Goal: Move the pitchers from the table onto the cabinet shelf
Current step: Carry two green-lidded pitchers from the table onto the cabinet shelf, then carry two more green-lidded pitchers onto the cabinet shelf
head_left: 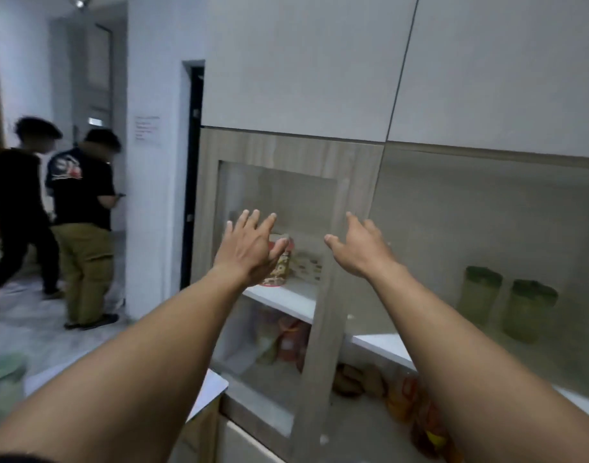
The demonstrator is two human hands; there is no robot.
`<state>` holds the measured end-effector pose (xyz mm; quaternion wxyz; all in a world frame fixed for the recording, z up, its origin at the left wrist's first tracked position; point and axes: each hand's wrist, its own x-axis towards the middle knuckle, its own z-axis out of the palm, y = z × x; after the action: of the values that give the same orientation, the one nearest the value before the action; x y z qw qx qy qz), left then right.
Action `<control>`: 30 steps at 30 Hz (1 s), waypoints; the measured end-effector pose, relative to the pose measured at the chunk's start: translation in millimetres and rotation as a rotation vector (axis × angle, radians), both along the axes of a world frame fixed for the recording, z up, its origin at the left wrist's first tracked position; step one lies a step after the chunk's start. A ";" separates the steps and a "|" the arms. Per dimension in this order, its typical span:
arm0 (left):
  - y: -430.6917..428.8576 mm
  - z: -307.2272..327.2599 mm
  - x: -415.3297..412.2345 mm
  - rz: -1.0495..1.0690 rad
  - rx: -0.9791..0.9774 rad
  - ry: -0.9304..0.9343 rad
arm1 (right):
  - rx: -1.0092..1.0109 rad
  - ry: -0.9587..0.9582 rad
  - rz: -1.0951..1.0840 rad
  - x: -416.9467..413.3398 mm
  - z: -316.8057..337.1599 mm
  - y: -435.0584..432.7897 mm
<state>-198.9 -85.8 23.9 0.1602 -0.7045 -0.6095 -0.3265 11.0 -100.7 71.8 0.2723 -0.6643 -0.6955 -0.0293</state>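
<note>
Both my arms reach toward the cabinet. My left hand [251, 243] is open, fingers spread, in front of the left glass door [279, 195]. My right hand [361, 247] is open too, its fingertips at the door's wooden frame [323, 329]. Two green pitchers [482, 290] [528, 310] stand side by side on the white shelf [383, 344] behind the frosted right door. A green-lidded pitcher [4, 379] sits blurred at the lower left, by the white table corner [212, 384].
A red-rimmed printed cup [281, 265] and packets stand on the shelf behind the left door. Snack bags [286, 342] and brown items [353, 382] fill the lower shelf. Two people [82, 225] stand at the left on the tiled floor, near a white wall.
</note>
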 end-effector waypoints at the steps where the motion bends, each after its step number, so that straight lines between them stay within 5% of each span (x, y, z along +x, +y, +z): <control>1: -9.7 -4.7 -21.0 0.046 -0.021 -0.005 | -0.004 -0.002 0.044 -20.4 -6.0 -0.6; 16: -105.9 -110.1 -262.9 0.506 -0.203 -0.152 | -0.088 -0.068 0.533 -295.2 -90.9 -6.3; 30: -145.5 -221.7 -409.4 0.701 -0.252 -0.545 | -0.260 -0.044 0.785 -483.5 -202.0 13.3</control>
<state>-608.4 -231.3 -197.8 0.0083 -0.3581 -0.8658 -0.3493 -472.5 -87.4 -130.2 0.1617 -0.3767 -0.8996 0.1506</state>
